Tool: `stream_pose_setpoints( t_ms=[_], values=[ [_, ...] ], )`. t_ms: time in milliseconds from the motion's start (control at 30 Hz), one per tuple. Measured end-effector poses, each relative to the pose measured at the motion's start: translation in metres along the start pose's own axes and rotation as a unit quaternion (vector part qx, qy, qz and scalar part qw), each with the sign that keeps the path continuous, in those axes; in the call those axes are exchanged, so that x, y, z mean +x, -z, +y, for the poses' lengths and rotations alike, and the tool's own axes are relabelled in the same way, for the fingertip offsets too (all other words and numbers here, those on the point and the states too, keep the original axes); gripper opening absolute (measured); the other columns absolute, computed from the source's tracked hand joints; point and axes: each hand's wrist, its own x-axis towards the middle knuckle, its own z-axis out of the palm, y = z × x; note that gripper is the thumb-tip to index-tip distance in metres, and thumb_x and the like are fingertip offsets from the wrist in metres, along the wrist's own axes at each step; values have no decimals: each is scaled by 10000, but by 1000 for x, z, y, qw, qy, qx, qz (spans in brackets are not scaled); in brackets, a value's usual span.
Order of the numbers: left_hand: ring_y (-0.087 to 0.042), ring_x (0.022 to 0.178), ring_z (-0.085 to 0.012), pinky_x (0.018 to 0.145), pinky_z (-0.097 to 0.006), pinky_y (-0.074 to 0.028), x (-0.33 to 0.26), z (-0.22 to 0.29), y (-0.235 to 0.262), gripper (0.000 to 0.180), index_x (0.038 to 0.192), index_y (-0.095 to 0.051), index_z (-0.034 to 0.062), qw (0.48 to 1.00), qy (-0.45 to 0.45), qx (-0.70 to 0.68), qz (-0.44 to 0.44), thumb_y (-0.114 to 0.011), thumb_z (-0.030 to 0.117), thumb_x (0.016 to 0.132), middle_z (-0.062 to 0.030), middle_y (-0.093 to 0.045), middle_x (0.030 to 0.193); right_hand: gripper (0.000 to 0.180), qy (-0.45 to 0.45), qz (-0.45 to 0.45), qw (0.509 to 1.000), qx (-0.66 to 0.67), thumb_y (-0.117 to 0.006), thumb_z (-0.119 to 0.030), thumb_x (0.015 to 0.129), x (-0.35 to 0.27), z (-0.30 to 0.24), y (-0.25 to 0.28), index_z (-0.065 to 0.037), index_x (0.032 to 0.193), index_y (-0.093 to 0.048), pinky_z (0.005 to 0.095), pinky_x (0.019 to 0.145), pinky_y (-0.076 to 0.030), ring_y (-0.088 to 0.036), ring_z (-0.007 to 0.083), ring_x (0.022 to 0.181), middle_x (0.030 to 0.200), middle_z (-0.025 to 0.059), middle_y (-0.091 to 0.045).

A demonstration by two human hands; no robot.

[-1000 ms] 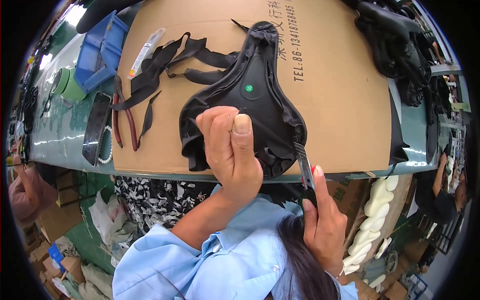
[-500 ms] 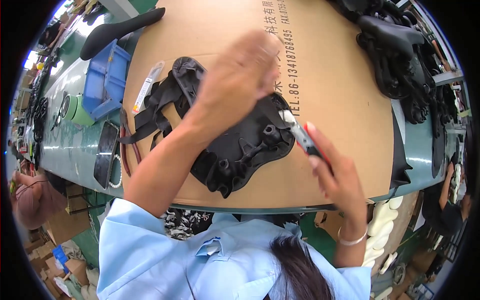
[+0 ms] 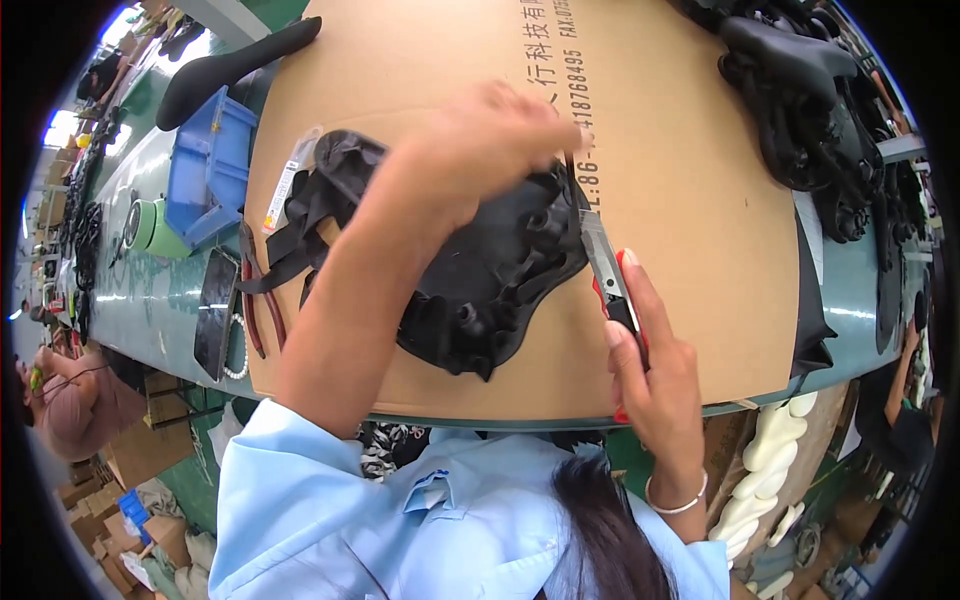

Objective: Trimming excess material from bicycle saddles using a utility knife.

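On the cardboard sheet lies a black bicycle saddle (image 3: 480, 260), underside up, its soft black covering bunched and wrinkled around the edge. My right hand (image 3: 655, 380) grips a red-and-black utility knife (image 3: 620, 300), its metal blade end pointing up at the saddle's right edge. Above the saddle, my left hand (image 3: 500, 135) is smeared by motion. Its fingers are pinched on a thin black strip (image 3: 573, 195) that runs down to the blade. My left forearm hides part of the saddle. Black fabric straps (image 3: 295, 235) lie at the saddle's left side.
Red-handled pliers (image 3: 250, 290), a dark phone (image 3: 216, 315), a clear packet (image 3: 290, 185), a blue bin (image 3: 210, 165) and a green round object (image 3: 150, 225) are at the left. Another saddle (image 3: 235, 75) lies behind them. Black saddles (image 3: 800, 110) are piled at the far right.
The saddle has turned and shifted a little under my left arm. My left hand has moved down and slightly right; the knife now points more steeply upward, against the strip.
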Motion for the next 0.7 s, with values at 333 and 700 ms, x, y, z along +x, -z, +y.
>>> stream_pose_setpoints(
  t_ms=[333, 700],
  values=[
    [-591, 1083, -276, 954, -417, -457, -17, 17, -16, 448, 1218, -551, 13, 750, -328, -568, 91, -599, 358, 935, -135, -619, 1104, 527, -117, -57, 991, 33, -560, -80, 903, -30, -31, 7, -72, 1413, -427, 351, 677, -514, -670, 344, 727, 1067, 223, -649],
    [-456, 650, -276, 613, -376, -408, -20, -43, -5, 232, 610, -516, 20, 821, -433, 349, 131, -706, 118, 700, -86, -488, 615, 472, -31, -103, 985, -134, -608, -147, 876, 14, -27, 17, -165, 1343, -537, 362, 543, -455, -591, 278, 526, 744, 127, -667]
  ],
)
